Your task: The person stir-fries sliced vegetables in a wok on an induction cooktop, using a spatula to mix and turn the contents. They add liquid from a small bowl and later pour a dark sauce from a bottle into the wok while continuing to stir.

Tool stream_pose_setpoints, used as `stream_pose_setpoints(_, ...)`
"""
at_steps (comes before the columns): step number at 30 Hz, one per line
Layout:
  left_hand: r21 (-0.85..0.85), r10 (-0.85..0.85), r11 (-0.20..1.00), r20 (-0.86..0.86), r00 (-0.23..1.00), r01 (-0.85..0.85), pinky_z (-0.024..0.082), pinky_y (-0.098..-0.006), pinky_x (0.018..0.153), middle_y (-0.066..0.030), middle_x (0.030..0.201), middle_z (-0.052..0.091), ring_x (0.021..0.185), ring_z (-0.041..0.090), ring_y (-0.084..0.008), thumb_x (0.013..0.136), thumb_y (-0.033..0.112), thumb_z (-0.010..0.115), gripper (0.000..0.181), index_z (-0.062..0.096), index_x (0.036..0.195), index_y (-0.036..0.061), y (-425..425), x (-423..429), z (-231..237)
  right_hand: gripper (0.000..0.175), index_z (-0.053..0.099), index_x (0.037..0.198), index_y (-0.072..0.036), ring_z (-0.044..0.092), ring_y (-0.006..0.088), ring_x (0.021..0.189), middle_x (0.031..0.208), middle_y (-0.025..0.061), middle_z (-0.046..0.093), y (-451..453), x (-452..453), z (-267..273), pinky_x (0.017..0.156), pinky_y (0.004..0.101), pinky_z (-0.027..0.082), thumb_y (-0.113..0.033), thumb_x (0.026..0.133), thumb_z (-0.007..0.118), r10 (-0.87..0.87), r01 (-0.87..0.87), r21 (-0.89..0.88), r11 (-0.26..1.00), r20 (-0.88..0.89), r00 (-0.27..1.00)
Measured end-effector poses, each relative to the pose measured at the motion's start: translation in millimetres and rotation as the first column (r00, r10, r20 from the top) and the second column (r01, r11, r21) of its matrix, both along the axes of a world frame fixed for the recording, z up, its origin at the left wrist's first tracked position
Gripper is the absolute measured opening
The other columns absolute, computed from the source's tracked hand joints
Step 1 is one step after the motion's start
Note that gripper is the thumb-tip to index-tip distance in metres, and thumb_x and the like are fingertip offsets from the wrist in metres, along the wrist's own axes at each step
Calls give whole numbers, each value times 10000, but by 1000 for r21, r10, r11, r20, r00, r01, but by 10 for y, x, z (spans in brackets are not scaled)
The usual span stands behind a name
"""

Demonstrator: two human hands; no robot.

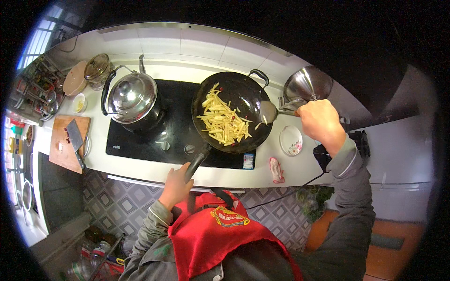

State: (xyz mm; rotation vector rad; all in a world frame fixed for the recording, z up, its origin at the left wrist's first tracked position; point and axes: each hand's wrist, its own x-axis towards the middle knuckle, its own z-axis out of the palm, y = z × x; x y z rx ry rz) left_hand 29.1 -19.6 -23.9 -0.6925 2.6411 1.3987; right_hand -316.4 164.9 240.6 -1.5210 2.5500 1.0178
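Potato strips (223,119) with bits of red chili are heaped in the left half of a black wok (246,84) on the black cooktop (175,140). My left hand (177,184) grips the wok's long black handle (197,163) near the counter's front edge. In my right hand (320,121) is the handle of a metal wok spatula (269,111). Its blade lies inside the wok's right side, with a few strips near its edge. The spatula handle's far end is hidden by my fist.
A steel kettle (132,98) stands on the cooktop's left. Farther left, a cleaver (75,135) rests on a wooden cutting board (58,140). A floral plate (291,140), a crumpled cloth (276,170) and a steel lid (307,82) lie to the right. A black cable (281,197) crosses the counter edge.
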Motion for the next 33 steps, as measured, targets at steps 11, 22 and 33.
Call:
stream_pose_setpoints(11, -18, 28, 999, -30, 999, -28, 314, -558, 1149, -124, 1043, 736, 1035, 676, -359, 846, 165, 695, 587, 502, 1392, 70, -1, 14, -71, 286, 799, 1023, -189, 721, 329, 787, 821, 138, 737, -116, 14, -7, 742, 442, 564, -194, 774, 660, -78, 65, 114, 991, 121, 990)
stream_pose_setpoints(22, 6, 19, 1000, -19, 1000, -18, 325, -540, 1137, -136, 1031, 729, 1023, 670, -373, 840, 153, 693, 570, 513, 1370, 44, -23, 9, -5, 297, 744, 1174, -177, 700, 372, 922, 982, 183, 733, -211, -30, -350, 823, 473, 546, -237, 934, 580, -102, 229, -147, 962, 585, 804)
stream_pose_setpoints(33, -27, 35, 999, -12, 999, -36, 332, -552, 1131, -141, 1046, 722, 1017, 670, -376, 833, 147, 700, 584, 511, 1379, 61, -3, 25, -38, 312, 716, 1204, -181, 701, 374, 860, 921, 170, 730, -24, -26, -592, 765, 468, 556, -191, 899, 652, -34, 126, -236, 964, 358, 933)
